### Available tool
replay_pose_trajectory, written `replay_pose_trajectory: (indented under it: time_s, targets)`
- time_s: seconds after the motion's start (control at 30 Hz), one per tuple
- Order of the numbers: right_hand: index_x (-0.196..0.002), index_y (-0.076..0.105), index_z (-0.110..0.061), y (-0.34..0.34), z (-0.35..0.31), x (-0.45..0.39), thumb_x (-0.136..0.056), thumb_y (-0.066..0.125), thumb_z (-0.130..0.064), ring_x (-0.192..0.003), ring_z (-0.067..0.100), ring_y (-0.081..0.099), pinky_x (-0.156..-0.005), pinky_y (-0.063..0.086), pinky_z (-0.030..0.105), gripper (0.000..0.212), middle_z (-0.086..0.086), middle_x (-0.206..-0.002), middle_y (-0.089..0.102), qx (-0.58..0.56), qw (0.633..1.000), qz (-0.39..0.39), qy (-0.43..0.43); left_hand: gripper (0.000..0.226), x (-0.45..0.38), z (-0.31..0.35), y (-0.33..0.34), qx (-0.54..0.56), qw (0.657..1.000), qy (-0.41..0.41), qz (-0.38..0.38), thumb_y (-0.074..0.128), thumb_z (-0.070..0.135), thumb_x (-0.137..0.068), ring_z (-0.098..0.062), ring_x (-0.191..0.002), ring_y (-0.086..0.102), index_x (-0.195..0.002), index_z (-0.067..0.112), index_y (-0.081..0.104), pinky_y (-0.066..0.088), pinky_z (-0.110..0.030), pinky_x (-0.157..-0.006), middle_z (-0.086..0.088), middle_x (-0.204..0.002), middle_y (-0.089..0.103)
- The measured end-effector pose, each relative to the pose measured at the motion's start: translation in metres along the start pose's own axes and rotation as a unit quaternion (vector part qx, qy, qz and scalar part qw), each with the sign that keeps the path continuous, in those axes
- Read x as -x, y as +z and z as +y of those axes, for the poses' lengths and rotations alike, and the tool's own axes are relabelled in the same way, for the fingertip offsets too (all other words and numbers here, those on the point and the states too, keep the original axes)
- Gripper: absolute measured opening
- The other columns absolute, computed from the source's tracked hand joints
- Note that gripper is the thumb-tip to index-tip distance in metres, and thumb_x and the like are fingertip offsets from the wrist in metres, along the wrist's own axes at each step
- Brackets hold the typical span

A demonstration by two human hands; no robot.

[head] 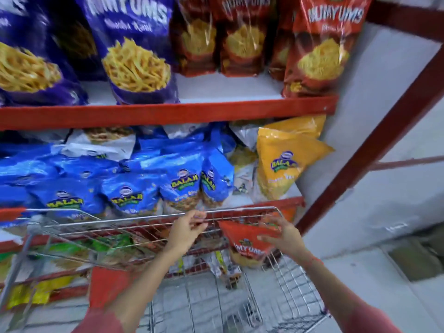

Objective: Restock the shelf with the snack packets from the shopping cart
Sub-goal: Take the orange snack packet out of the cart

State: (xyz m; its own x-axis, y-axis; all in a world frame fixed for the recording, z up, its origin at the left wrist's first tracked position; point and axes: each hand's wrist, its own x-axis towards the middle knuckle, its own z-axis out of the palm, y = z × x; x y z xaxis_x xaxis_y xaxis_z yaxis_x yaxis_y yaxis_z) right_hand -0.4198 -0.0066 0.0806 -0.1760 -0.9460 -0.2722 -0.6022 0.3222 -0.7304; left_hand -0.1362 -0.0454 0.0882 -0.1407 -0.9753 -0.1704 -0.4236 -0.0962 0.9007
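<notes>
A wire shopping cart (240,209) stands in front of the shelves. My right hand (283,234) grips a red Numyums snack packet (247,243) at the cart's far right corner, above the basket. My left hand (187,230) rests on the cart's far rim, fingers curled around the wire. One small packet (223,265) lies low in the cart basket. The upper shelf (168,111) carries purple Numyums packets (137,51) on the left and red Numyums packets (319,49) on the right.
The middle shelf holds blue Balaji packets (129,188) and a yellow Balaji packet (286,162). Green and yellow packets (31,296) sit on lower shelves at left. A red rack post (374,140) slants down at right, with a grey wall and floor beyond it.
</notes>
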Motion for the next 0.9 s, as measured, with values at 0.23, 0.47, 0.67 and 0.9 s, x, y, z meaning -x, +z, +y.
replay_pose_trajectory:
  time_s: [0.23,0.47,0.67,0.9]
  targets:
    - [-0.1,0.068,-0.017,0.042,0.093,-0.024,-0.069,0.077,-0.023,-0.075,0.012,0.064,-0.069,0.051,0.034,0.032,0.01,-0.091,0.075,-0.046,0.993,0.002,0.106,0.045,-0.036,-0.063,0.077,-0.024,0.987,-0.157,-0.01,0.067,-0.016,-0.069,-0.029,-0.098,0.063,-0.112,-0.01,0.055,0.051,-0.009,-0.067,-0.021,-0.112,0.063]
    - [-0.097,0.072,-0.005,0.067,0.102,-0.04,-0.078,0.076,-0.022,-0.079,0.015,0.06,-0.05,0.038,0.008,0.026,0.003,-0.087,0.069,-0.022,0.985,-0.018,0.171,0.036,-0.067,-0.079,0.116,0.004,0.977,-0.21,-0.026,0.065,-0.016,-0.069,-0.028,-0.095,0.066,-0.102,-0.001,0.061,0.052,-0.035,-0.077,-0.013,-0.095,0.067]
    - [-0.104,0.072,-0.008,0.08,0.107,-0.044,-0.075,0.078,-0.03,-0.08,0.022,0.069,-0.06,0.041,0.023,0.037,0.012,-0.093,0.076,0.034,0.981,0.045,0.186,0.027,-0.059,-0.066,0.128,-0.007,0.979,-0.195,0.05,0.073,-0.006,-0.068,-0.009,-0.064,0.058,-0.092,0.0,0.063,0.044,-0.005,-0.053,-0.002,-0.081,0.063]
    - [-0.088,0.076,0.002,0.071,0.103,-0.028,-0.079,0.073,-0.013,-0.052,0.018,0.05,-0.052,0.041,0.021,0.017,0.019,-0.068,0.07,0.022,0.982,0.095,0.16,0.013,-0.047,-0.071,0.125,-0.048,0.985,-0.155,0.059,0.063,-0.001,-0.078,-0.014,-0.066,0.061,-0.086,0.001,0.073,0.041,-0.014,-0.054,-0.011,-0.083,0.074]
